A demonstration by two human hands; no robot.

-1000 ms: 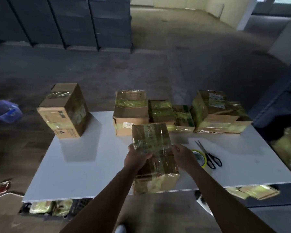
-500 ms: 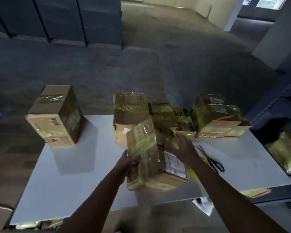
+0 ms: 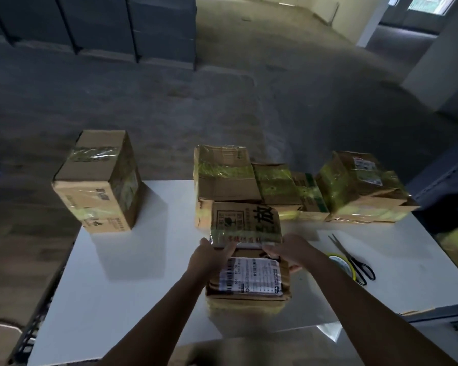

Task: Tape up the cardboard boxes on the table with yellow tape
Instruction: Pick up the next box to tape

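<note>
Turned since half a second ago, when it was tipped on edge with its label to the right, the box [image 3: 245,249] now stands square in front of the person with the white label [image 3: 251,276] facing up toward the camera. It sits at the near middle of the white table [image 3: 143,286], close to the front edge (whether its base rests fully on the top cannot be told). Both hands hold it at the far end of the labelled face: the left hand [image 3: 212,256] grips the left side with fingers curled onto the top, and the right hand [image 3: 288,250] does the same on the right side. A band of yellow tape crosses the box just beyond the fingers, below large black printed characters. The tape roll [image 3: 340,262] lies flat on the table just right of the right wrist, partly hidden by the forearm, with black-handled scissors [image 3: 354,262] just beside it, blades pointing away from the person. A row of boxes [image 3: 275,186], all banded in yellow tape, lines the far edge directly behind the held box. The left box [image 3: 98,180] stands apart at the far left corner, also taped.
</note>
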